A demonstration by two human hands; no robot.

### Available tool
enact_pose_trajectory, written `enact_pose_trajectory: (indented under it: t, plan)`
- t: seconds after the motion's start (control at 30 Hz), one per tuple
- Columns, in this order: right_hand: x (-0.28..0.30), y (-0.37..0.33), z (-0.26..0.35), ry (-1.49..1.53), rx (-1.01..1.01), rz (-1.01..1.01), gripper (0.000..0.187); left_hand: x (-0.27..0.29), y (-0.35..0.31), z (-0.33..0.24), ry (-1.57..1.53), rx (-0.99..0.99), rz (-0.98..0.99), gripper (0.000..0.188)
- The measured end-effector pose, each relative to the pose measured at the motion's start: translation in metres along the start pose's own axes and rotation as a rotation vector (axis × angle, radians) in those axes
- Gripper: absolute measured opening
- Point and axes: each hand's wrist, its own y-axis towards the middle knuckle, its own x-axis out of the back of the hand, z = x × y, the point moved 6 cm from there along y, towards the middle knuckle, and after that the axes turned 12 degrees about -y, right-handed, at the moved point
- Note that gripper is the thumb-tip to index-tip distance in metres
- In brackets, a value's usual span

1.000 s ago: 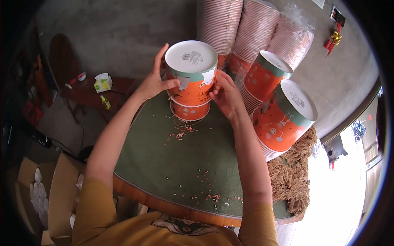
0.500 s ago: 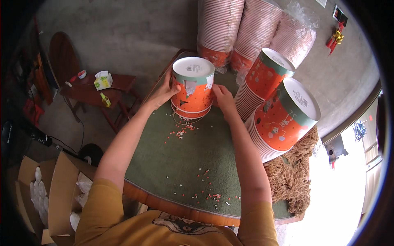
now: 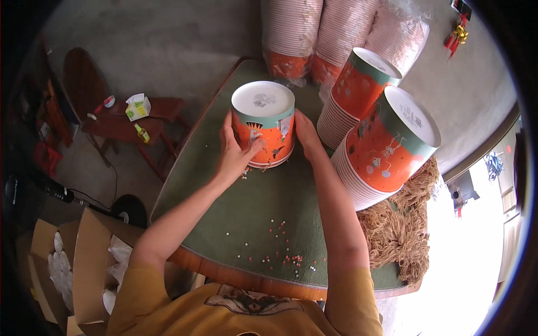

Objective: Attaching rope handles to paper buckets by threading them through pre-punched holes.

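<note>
An upside-down orange paper bucket (image 3: 270, 131) with a green band and a white base stands on the green-covered table, between my hands. Two pale rims show at its lower edge, so it may be more than one nested. My left hand (image 3: 238, 155) grips its left side, thumb across the front, fingers partly hidden behind. Against the right side lies my right hand (image 3: 307, 137), its fingertips hidden behind the bucket. Small orange and white beads (image 3: 244, 175) lie under and beside its near edge.
Two stacks of upturned matching buckets, a nearer one (image 3: 381, 151) and a farther one (image 3: 364, 84), stand at right. Behind are plastic-wrapped bucket stacks (image 3: 291, 33). Brown cords (image 3: 392, 235) heap at the table's right corner. More beads (image 3: 294, 259) lie near the front edge. Open cartons (image 3: 92, 269) stand lower left.
The bucket has turned, its front print shifting right. My left hand has slid lower and farther round the front. A thin cord loop seen below the bucket no longer shows.
</note>
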Motion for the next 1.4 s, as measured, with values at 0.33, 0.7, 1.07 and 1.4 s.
enact_pose_trajectory:
  t: [0.33, 0.7, 1.07, 1.4]
  plan:
    - [0.005, -0.006, -0.008, -0.081, 0.039, 0.003, 0.04, 0.022, 0.029, 0.006, -0.017, -0.022, 0.21, 0.096]
    - [0.002, -0.024, 0.0, -0.388, 0.256, -0.154, 0.045, 0.032, 0.028, 0.022, -0.114, 0.041, 0.316, 0.094]
    - [0.015, -0.123, 0.077, -0.828, 0.365, -0.077, 0.03, 0.063, 0.009, 0.035, 0.097, -0.049, 0.11, 0.079]
    - [0.168, -0.195, 0.201, -1.399, 0.713, -0.704, 0.037, -0.104, -0.086, -0.047, -0.018, -0.182, 0.446, 0.099]
